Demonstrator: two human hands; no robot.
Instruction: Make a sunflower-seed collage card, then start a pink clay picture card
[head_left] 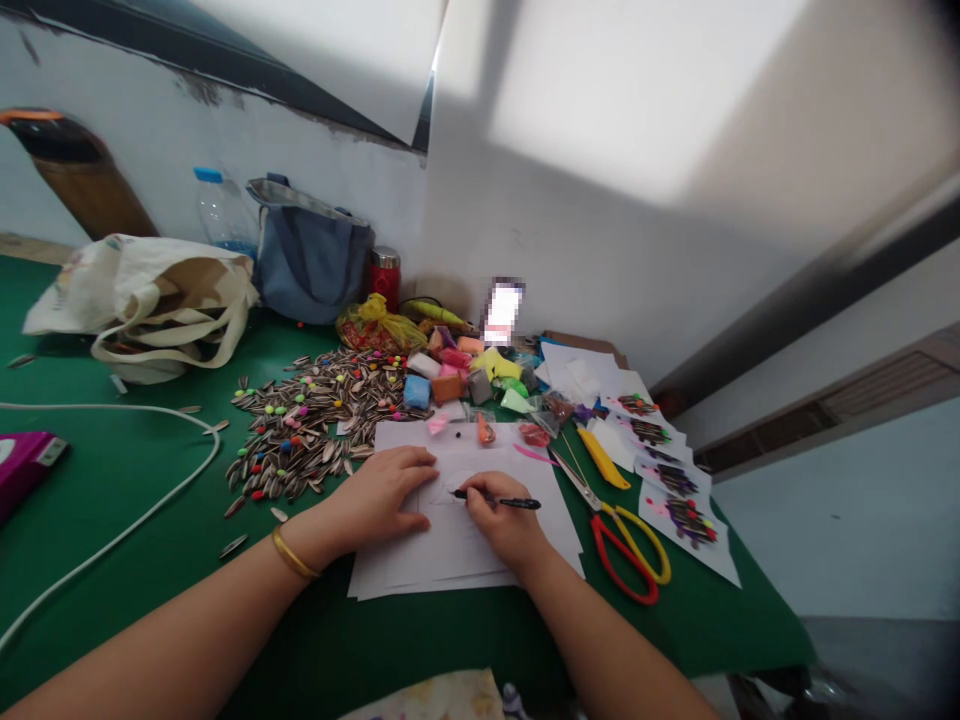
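My right hand grips a black pen whose tip touches a stack of white paper. Faint drawn lines show on the top sheet near the tip. My left hand lies flat on the left part of the sheet, fingers stretched out, with a gold bracelet on its wrist. At the paper's top edge sit a small black dot, an orange lump in a clear packet and pink pieces. A heap of sunflower seeds, mixed with small coloured balls, lies left of the paper.
Scissors with red and yellow handles and a yellow utility knife lie at right, beside seed-decorated cards. Behind are coloured clay packets, a phone, a red flask and bags. A white cable curves at left.
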